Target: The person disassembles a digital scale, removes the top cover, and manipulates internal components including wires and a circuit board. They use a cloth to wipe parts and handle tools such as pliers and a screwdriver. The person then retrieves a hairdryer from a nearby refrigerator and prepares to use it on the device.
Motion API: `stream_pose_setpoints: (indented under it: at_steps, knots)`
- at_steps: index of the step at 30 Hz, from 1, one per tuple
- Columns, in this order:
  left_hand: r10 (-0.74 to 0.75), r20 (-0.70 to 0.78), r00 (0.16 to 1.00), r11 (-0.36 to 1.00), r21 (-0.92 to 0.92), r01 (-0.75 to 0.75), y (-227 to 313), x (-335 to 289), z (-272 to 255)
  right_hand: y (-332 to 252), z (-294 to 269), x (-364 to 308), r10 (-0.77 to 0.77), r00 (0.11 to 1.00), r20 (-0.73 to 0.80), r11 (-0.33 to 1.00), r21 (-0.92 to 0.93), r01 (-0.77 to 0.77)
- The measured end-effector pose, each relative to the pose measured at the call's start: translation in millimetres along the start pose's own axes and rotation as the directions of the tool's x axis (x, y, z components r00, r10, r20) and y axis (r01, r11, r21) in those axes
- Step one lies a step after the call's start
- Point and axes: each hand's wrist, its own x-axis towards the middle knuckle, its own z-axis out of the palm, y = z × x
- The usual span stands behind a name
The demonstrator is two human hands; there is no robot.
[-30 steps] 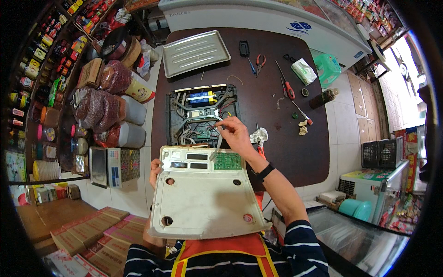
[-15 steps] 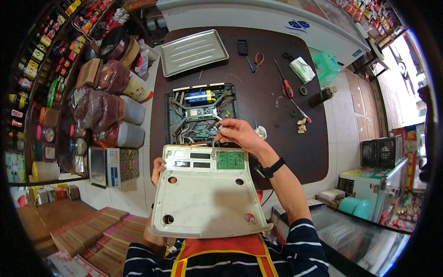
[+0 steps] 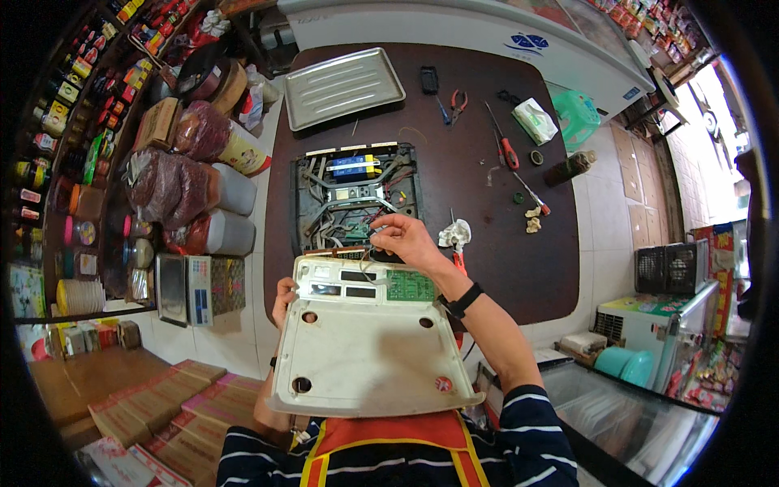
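Behind white housing (image 3: 369, 349), open chassis (image 3: 353, 195), screwdriver (image 3: 505, 146)

Metal tray (image 3: 344, 85), red-handled screwdriver (image 3: 504, 145)

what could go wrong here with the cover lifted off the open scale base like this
Wires run from the white cover to the open base; tilting it further may strain them. The right hand pinches among those wires and might tug one loose. The left hand alone props the cover, so it may slip.

Scale cover (image 3: 369, 345) lies before opened scale base (image 3: 355, 195), tray (image 3: 345, 85) behind.
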Motion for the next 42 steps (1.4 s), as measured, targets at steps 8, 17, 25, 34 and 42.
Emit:
stream_pose_setpoints:
  at_steps: [8, 17, 25, 34, 42]
  knots:
    - [-0.175, -0.096, 0.980, 0.983, 0.033, 0.179, -2.0, 0.7, -7.9, -29.1, 4.6, -3.9, -0.067, 0.998, -0.006, 0.998, -0.015, 0.066]
    - [-0.413, -0.120, 0.903, 0.910, -0.013, 0.414, -14.3, 20.7, -38.3, -58.5, 14.9, -5.3, -0.074, 0.989, 0.131, 0.991, -0.098, 0.087]
    - [-0.389, -0.065, 0.919, 0.712, 0.612, 0.345, 1.6, 38.1, -25.9, -39.1, 15.7, -1.5, 0.033, 0.984, 0.177, 0.994, -0.107, -0.014]
    - [-0.202, 0.263, 0.943, 0.269, 0.941, -0.204, 57.8, 73.7, 47.0, -33.1, 25.5, 6.4, -0.002, 0.975, 0.223, 0.988, -0.148, 0.036]
    - [-0.587, 0.229, 0.777, 0.712, 0.603, 0.360, 46.6, 89.1, 76.1, -29.7, 36.8, 4.6, -0.009, 0.963, 0.269, 0.949, -0.301, 0.093]
